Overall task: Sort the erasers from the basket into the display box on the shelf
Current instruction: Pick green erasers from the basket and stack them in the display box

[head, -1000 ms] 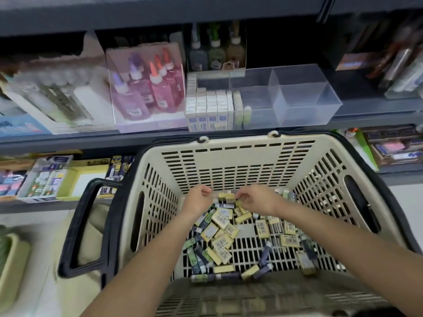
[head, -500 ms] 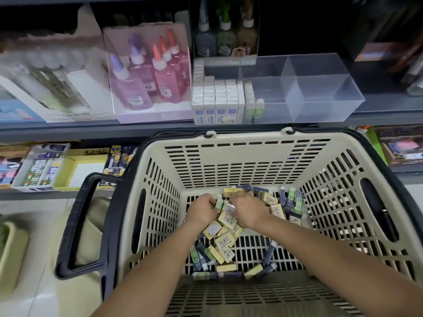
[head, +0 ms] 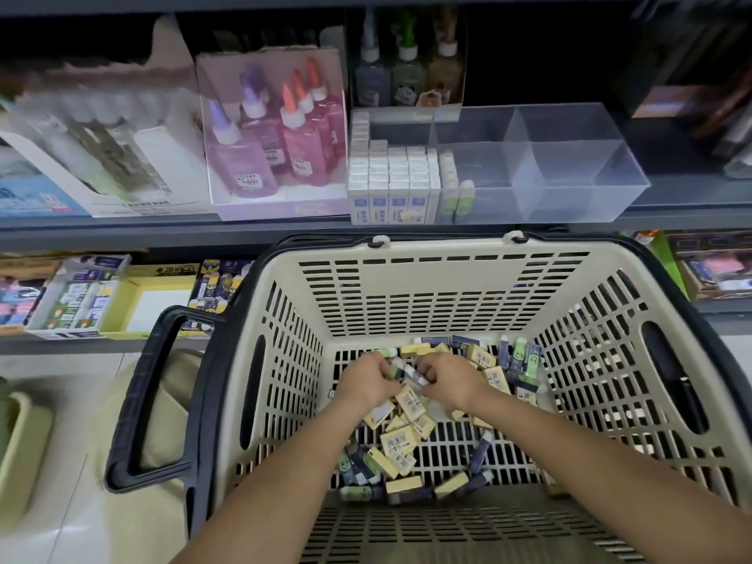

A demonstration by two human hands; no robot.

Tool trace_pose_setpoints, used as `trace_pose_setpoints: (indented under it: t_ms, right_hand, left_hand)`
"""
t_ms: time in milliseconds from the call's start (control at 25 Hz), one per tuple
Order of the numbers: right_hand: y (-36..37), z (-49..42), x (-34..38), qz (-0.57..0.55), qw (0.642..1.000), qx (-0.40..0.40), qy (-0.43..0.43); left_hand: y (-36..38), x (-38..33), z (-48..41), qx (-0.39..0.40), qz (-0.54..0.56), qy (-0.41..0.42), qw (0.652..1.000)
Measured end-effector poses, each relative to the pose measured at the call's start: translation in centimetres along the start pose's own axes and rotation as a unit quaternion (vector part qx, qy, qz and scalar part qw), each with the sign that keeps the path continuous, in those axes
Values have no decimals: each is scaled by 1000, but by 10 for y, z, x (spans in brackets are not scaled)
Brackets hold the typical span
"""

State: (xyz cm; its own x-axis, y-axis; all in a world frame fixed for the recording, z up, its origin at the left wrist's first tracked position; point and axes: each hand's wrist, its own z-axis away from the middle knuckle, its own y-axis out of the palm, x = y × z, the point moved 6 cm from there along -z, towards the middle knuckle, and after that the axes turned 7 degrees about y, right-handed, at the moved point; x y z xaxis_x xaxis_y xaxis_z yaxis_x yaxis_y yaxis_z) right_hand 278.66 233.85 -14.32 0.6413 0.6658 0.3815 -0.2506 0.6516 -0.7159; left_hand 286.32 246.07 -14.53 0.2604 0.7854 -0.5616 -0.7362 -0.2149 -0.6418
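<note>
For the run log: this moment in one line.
left hand: grips erasers | right hand: grips erasers | basket: holds loose erasers | display box: part-filled

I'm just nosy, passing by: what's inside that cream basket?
Loose erasers, yellow, dark blue and green, lie on the slatted floor of the basket. The left hand and right hand dig in the pile, hiding what lies beneath.

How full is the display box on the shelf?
Partly full. The display box has white erasers packed at its left, a few green erasers beside them, and an empty right section.
</note>
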Motion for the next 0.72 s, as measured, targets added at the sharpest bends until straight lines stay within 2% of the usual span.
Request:
trace_pose_setpoints:
  t_ms: [80, 120, 240, 280, 400, 440, 520, 600, 720]
  right_hand:
    - [-2, 1, 0, -135, 991, 11, 21]
    - [-2, 3, 3, -189, 982, 18, 21]
    - [2, 7, 19, -229, 973, 37, -16]
    - [4, 8, 25, -232, 971, 45, -29]
    - [0, 1, 31, -277, 959, 57, -22]
    - [-4, -3, 30, -260, 965, 31, -17]
    - [-12, -11, 33, -158, 985, -52, -40]
    - [-13, -16, 47, -28, 990, -97, -95]
    - [7, -25, 63, 194, 969, -79, -131]
  left_hand:
    - [0, 3, 0, 32, 136, -44, 989]
    - [4, 3, 3, 64, 230, -65, 969]
    - [17, -6, 13, 135, 480, -111, 860]
    - [17, -7, 13, 135, 519, -113, 836]
    - [4, 11, 8, 70, 572, -134, 806]
    - [-1, 22, 7, 32, 585, -152, 796]
    - [-8, 43, 6, -35, 625, -190, 757]
    - [-9, 51, 7, -61, 653, -210, 725]
    - [-7, 52, 7, -65, 629, -200, 748]
